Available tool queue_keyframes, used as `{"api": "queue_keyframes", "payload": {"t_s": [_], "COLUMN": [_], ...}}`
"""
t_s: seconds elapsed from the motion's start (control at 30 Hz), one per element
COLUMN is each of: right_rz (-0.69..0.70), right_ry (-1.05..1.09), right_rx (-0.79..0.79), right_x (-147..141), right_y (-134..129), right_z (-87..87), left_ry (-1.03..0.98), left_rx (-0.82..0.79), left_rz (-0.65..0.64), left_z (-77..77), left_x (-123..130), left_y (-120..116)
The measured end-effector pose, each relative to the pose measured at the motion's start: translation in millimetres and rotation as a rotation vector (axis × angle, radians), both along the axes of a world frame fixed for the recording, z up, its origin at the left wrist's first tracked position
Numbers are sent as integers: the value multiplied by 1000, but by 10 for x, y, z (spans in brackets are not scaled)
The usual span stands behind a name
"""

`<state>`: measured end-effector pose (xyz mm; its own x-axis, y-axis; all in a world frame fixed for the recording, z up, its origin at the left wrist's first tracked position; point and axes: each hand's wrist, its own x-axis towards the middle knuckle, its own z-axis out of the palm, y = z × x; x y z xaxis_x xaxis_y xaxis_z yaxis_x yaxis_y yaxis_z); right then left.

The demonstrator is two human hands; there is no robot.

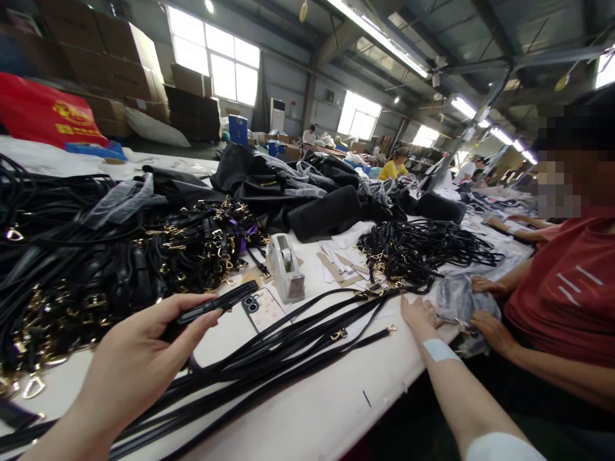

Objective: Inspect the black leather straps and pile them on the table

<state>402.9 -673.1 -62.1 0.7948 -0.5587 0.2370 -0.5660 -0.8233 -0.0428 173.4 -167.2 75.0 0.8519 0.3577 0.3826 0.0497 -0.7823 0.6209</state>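
1. Hands: the left hand (144,352) pinches a folded black strap (216,304) between thumb and fingers, above the table; the right hand (417,312) is well apart from it, low at the table's edge, by the hardware ends of the long straps (269,358); whether it grips anything, I cannot tell.
2. Straps: the folded one lies within the left hand's grip, its far end beside a phone (263,312); the long ones stretch across the table between both hands.
3. Surface: the white table (336,410) holds a tape dispenser (287,269) just behind the phone; a heap of straps with gold clips (158,256) at left; a smaller strap pile (423,250) at right; black bags (321,205) behind.
4. Room: a person in a red shirt (567,282) handles clear plastic (461,298) at right; cartons (106,64), windows (216,54) and strip lights (384,35) lie beyond.
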Motion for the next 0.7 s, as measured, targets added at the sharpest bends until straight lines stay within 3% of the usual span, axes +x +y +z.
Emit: {"api": "queue_keyframes", "payload": {"t_s": [0.1,0.23,0.37,0.43,0.5,0.7], "right_rz": [248,690,1077,1212,1280,1275], "right_ry": [27,97,122,116,130,185], "right_rx": [-66,-102,-82,-77,-77,-53], "right_x": [-416,-1265,-1876,-1917,-1784,-1026], "right_y": [285,750,1105,1229,1331,1629], "right_z": [-137,-352,-368,-316,-252,128], "left_ry": [1,-46,-79,-98,-117,-185], "left_rx": [-84,-124,-160,-185,-201,-185], "left_rz": [-86,-132,-162,-179,-198,-210], "left_z": [64,72,82,95,110,172], "left_x": [-4,8,-3,-15,-28,-84], "left_y": [-47,-45,-31,-32,-37,-31]}}
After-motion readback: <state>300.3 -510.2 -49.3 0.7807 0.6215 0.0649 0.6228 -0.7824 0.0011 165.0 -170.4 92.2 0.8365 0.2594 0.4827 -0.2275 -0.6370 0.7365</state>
